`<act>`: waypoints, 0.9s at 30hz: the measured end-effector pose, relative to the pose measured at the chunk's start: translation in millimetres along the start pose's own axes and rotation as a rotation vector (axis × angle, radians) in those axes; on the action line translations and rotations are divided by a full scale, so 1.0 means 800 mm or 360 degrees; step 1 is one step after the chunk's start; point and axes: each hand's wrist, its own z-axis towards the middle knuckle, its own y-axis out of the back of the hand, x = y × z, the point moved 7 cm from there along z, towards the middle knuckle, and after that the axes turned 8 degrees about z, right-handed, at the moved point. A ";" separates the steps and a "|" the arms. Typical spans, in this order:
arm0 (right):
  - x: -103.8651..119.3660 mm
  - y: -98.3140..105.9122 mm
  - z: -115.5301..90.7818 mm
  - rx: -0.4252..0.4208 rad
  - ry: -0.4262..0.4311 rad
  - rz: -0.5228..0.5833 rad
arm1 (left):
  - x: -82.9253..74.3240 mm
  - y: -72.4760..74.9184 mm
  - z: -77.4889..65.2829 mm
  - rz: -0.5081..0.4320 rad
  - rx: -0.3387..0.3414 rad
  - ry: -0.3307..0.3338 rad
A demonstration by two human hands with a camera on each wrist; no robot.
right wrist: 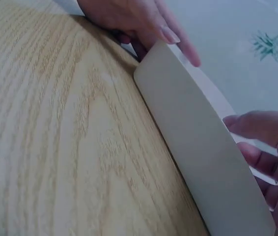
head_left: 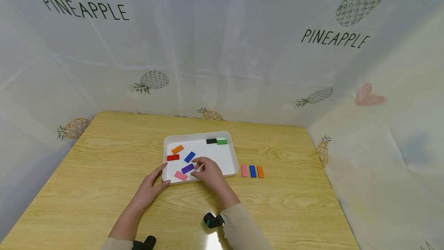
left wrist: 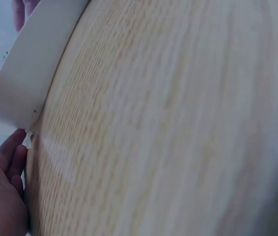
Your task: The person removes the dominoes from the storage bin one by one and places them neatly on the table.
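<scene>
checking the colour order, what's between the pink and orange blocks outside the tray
The head view shows a blue block between them, on the table.

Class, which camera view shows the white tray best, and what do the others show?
The head view: from above, the white tray appears nearly whole, floor and rim. The left wrist view shows outer wall near a corner; the right wrist view, outer wall and rim.

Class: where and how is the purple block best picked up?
Probably across the middle of the purple block, pinching its two long sides from above with the right hand: the block lies flat, longer than wide, with gaps around, and that hand is nearest.
</scene>
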 end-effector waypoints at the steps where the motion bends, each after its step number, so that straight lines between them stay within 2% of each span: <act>1: 0.000 -0.001 0.001 0.0012 -0.0027 -0.0028 | 0.000 0.000 0.000 0.0002 0.0000 0.0003; 12: 0.007 -0.009 0.024 0.0184 -0.0158 -0.0153 | 0.001 0.000 0.001 -0.0032 0.0007 0.0022; 20: -0.002 -0.018 0.031 0.0176 -0.0153 -0.0411 | 0.000 0.001 0.000 -0.0020 -0.0011 -0.0001; 27: -0.002 -0.018 0.030 0.0150 -0.0160 -0.0515 | 0.002 0.000 0.000 0.0023 -0.0005 0.0043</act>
